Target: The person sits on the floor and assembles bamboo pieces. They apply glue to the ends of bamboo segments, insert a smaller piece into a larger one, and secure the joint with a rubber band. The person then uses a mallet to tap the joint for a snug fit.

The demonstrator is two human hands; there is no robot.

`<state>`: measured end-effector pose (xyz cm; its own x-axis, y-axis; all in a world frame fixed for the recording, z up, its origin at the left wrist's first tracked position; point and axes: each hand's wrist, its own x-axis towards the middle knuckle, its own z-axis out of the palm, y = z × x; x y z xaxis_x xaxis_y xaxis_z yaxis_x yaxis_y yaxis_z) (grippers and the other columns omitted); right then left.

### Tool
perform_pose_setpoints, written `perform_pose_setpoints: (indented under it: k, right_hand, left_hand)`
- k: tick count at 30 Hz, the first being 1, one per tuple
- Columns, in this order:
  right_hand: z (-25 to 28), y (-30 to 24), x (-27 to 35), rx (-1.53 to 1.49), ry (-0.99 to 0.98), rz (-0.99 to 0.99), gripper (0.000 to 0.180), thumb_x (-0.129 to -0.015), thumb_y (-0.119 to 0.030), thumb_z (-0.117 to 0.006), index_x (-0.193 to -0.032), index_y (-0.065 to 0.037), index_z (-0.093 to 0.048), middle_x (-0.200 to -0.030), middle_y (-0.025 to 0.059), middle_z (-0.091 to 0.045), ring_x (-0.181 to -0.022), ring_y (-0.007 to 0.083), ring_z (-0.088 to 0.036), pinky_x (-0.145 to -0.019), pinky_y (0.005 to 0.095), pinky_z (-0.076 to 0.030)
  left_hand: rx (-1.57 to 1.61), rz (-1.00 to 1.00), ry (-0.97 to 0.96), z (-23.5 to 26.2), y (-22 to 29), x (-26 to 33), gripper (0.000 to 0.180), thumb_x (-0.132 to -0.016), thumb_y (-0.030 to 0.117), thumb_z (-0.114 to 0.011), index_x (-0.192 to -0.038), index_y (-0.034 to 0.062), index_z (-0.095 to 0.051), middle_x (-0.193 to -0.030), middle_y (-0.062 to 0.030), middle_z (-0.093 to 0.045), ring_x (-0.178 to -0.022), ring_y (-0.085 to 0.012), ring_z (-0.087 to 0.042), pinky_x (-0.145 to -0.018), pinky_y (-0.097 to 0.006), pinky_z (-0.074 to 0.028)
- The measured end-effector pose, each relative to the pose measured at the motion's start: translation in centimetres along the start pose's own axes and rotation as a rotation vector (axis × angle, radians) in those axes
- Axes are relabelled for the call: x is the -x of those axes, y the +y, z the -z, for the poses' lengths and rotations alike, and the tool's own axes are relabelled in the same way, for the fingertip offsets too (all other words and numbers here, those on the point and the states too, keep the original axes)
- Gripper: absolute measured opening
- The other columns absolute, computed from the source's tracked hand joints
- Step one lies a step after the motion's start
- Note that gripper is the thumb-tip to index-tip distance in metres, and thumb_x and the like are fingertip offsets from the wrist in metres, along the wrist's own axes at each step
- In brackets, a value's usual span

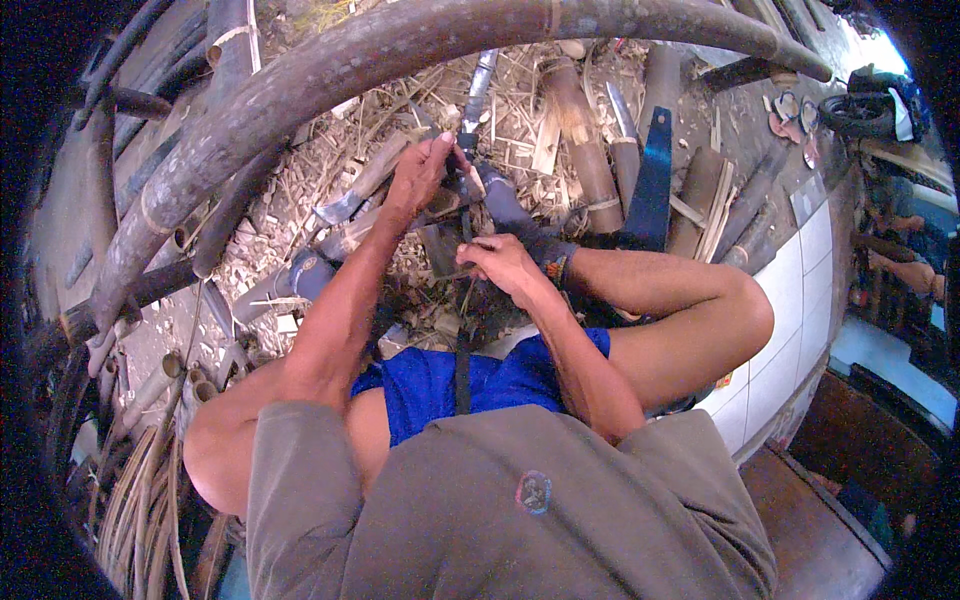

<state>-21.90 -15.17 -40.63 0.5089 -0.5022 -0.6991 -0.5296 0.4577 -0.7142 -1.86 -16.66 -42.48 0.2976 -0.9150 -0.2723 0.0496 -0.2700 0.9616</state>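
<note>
Currently my left hand pinches the far end of a thin dark bamboo strip, while my right hand closes around it nearer my knees, beside a flat grey blade over the shaving-littered ground. The strip runs taut from the far hand down toward my blue shorts. Risk: if the near grip slips along the strip, its raw edge may cut my fingers. Risk: uneven tension may split it off-line. Loose bamboo poles by my feet could roll.
</note>
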Motion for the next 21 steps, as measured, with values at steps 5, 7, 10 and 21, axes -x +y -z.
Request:
perform_pose_setpoints:
  k: [5, 7, 10, 21]
  right_hand:
    - [1.8, -0.9, 0.7, 0.545, 0.209, 0.277, 0.034, -0.09, -0.033, -0.066, -0.098, 0.0, -0.072, -0.078, 0.0189, -0.069, -0.075, 0.0311, -0.066, -0.075, 0.041, -0.052]
    - [1.5, -0.1, 0.5, 0.616, 0.271, 0.33, 0.033, -0.089, -0.032, -0.067, -0.1, -0.001, -0.073, -0.078, 0.0196, -0.069, -0.076, 0.0357, -0.067, -0.077, 0.0413, -0.052]
    - [1.4, 0.4, 0.2, 0.554, 0.268, 0.318, 0.032, -0.086, -0.031, -0.068, -0.101, -0.003, -0.075, -0.09, 0.0218, -0.071, -0.088, 0.0398, -0.068, -0.086, 0.0416, -0.052]
    - [-0.4, 2.2, -3.0, 0.074, 0.441, 0.514, 0.029, -0.088, -0.023, -0.062, -0.103, -0.002, -0.074, -0.101, 0.0228, -0.071, -0.097, 0.0407, -0.066, -0.089, 0.0457, -0.051]
  left_hand:
    - [0.101, 0.034, 0.039, -1.1, 0.2, -0.9, 0.054, -0.105, 0.049, -0.043, -0.083, 0.0049, -0.065, -0.074, -0.0042, -0.063, -0.073, -0.0151, -0.059, -0.075, -0.031, -0.047]
    - [0.109, 0.102, 0.078, -1.7, 0.0, -1.1, 0.053, -0.105, 0.05, -0.044, -0.083, 0.0057, -0.064, -0.074, -0.0041, -0.062, -0.072, -0.016, -0.059, -0.074, -0.031, -0.047]
    - [0.15, 0.061, 0.14, -2.0, -0.4, -1.6, 0.054, -0.104, 0.052, -0.043, -0.084, 0.0063, -0.064, -0.078, -0.0046, -0.064, -0.075, -0.0159, -0.06, -0.074, -0.031, -0.047]
    - [-0.149, -0.02, -0.055, -0.5, -1.3, -1.5, 0.063, -0.105, 0.055, -0.038, -0.099, -0.0003, -0.068, -0.091, -0.0089, -0.069, -0.089, -0.0191, -0.064, -0.087, -0.035, -0.048]
